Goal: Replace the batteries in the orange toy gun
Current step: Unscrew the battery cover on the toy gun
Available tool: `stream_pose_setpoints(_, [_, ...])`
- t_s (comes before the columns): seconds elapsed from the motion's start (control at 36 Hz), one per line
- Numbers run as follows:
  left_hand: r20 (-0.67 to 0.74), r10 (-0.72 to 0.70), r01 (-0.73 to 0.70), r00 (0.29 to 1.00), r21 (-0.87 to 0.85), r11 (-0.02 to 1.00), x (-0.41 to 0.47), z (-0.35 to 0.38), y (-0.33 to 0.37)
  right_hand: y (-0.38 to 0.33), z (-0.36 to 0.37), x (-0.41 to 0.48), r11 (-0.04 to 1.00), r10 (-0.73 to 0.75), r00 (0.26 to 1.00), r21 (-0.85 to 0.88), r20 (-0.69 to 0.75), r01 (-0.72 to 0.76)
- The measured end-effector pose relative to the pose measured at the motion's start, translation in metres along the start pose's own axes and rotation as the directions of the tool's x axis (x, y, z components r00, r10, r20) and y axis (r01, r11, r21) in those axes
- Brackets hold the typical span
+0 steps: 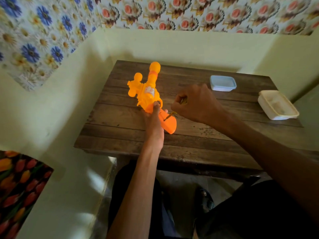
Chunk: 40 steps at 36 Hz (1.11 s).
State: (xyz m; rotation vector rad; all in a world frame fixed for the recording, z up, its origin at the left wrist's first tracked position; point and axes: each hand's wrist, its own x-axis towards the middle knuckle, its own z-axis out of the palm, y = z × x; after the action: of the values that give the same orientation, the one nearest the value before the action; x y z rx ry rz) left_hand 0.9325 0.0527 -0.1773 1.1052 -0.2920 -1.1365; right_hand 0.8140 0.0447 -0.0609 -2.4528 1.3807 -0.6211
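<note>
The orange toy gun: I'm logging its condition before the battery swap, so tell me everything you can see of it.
The orange toy gun looks like glossy moulded plastic, with a rounded muzzle pointing away from the person, a paler band behind it, a whitish sticker on the body and round knobs on its left side. It lies tilted on the wooden table. The left hand grips it near the handle; the right hand holds a thin screwdriver with its tip on the handle.

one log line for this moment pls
left hand grips orange toy gun handle | right hand holds screwdriver, tip at handle | gun on wooden table
</note>
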Motion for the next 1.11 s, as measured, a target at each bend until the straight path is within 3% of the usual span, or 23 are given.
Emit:
stream_pose_setpoints(0.11, [0.011, 0.012, -0.012, 1.000, 0.032, 0.999, 0.001, 0.000, -0.003, 0.004, 0.004, 0.004, 0.999, 0.008, 0.999, -0.041, 0.041, -0.006])
stream_pose_setpoints(0.22, [0.019, 0.015, -0.016, 1.000, 0.057, 0.998, 0.005, -0.001, -0.005, 0.005, 0.001, 0.011, 0.981, -0.020, 0.990, -0.189, 0.141, 0.047])
stream_pose_setpoints(0.31, [0.001, -0.010, 0.010, 1.000, 0.064, 0.998, 0.006, -0.001, -0.005, 0.004, -0.002, 0.014, 0.976, -0.076, 0.965, -0.178, 0.249, 0.122])
stream_pose_setpoints(0.47, [0.001, -0.016, 0.016, 1.000, 0.054, 0.998, 0.007, 0.000, -0.007, 0.003, -0.002, 0.013, 0.954, -0.189, 0.937, -0.173, 0.293, 0.247])
stream_pose_setpoints(0.61, [-0.001, -0.021, 0.021, 1.000, 0.074, 0.997, 0.007, 0.002, -0.007, 0.000, -0.005, 0.011, 0.973, -0.172, 0.944, -0.101, 0.283, 0.207])
stream_pose_setpoints(0.75, [0.025, -0.064, 0.061, 0.998, 0.101, 0.993, 0.006, 0.003, -0.005, 0.002, -0.003, 0.017, 0.994, -0.022, 0.921, -0.092, 0.390, 0.062])
stream_pose_setpoints(0.89, [0.017, -0.042, 0.040, 0.999, 0.104, 0.994, 0.007, 0.001, -0.007, -0.007, -0.007, 0.019, 0.903, -0.245, 0.884, -0.237, 0.398, 0.357])
stream_pose_setpoints(1.0, [0.026, -0.049, 0.045, 0.998, 0.120, 0.992, 0.005, 0.001, -0.007, -0.008, -0.009, 0.019, 0.843, -0.318, 0.838, -0.273, 0.442, 0.464])
stream_pose_setpoints(1.11, [0.035, 0.003, -0.007, 0.999, 0.106, 0.994, 0.002, 0.002, -0.007, -0.005, -0.009, 0.022, 0.922, -0.190, 0.852, -0.210, 0.489, 0.326])
